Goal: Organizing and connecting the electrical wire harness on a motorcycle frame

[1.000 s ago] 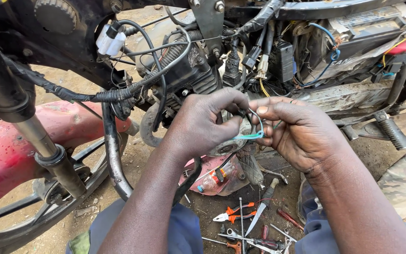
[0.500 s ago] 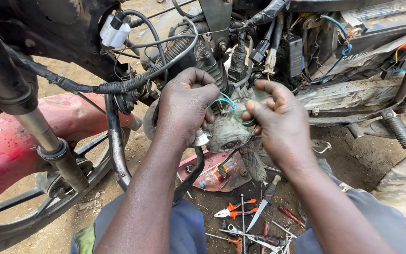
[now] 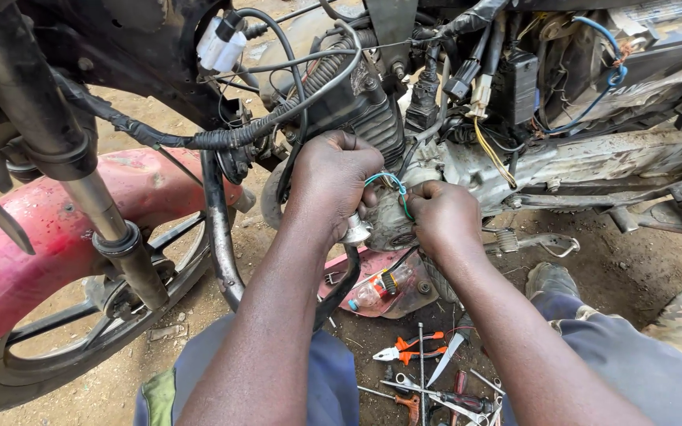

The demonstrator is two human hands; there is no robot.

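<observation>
Left hand: the left hand (image 3: 331, 185) has its grip closed on a grimy grey metal engine part (image 3: 388, 221), a small silver knob (image 3: 354, 231) showing under the fingers.
Right hand: the right hand (image 3: 444, 217) pinches a thin blue-green wire (image 3: 392, 185) against that part.
Where: both sit at the motorcycle's engine, below a black ribbed cable (image 3: 278, 118).
Ground: orange-handled pliers (image 3: 408, 349) and a screwdriver (image 3: 450, 349) lie on the dirt near the knees.
Left edge: red front mudguard (image 3: 17, 260) over the wheel.
</observation>
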